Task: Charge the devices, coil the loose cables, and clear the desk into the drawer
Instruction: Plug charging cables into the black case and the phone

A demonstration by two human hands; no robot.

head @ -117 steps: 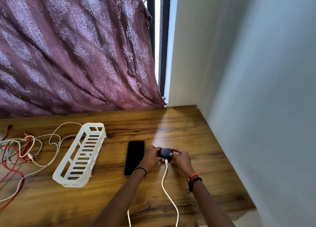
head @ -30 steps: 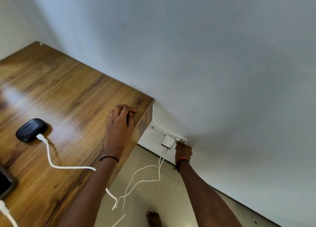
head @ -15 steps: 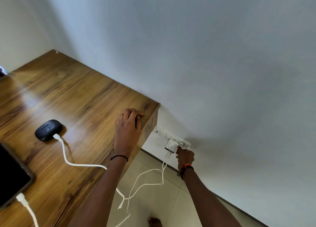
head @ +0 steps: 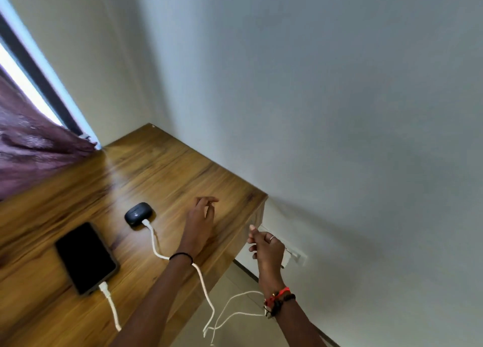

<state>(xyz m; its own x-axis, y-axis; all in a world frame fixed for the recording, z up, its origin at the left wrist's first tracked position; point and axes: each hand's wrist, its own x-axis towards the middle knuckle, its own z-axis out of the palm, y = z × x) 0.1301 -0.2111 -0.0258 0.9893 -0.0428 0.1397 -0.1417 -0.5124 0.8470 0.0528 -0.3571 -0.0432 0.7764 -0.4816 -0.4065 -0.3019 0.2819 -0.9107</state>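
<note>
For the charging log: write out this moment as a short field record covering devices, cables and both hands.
desk: wooden, set against the wall
phone: flat on desk, screen dark
phone cable: white, plugged into phone
earbuds case: on desk, lid shut
case cable: white, plugged into case, drops off the desk edge
wall socket: low on wall, partly hidden by right hand
left hand: over desk, fingers relaxed, holding nothing
right hand: before the socket, fingers loosely curled, nothing seen in it
</note>
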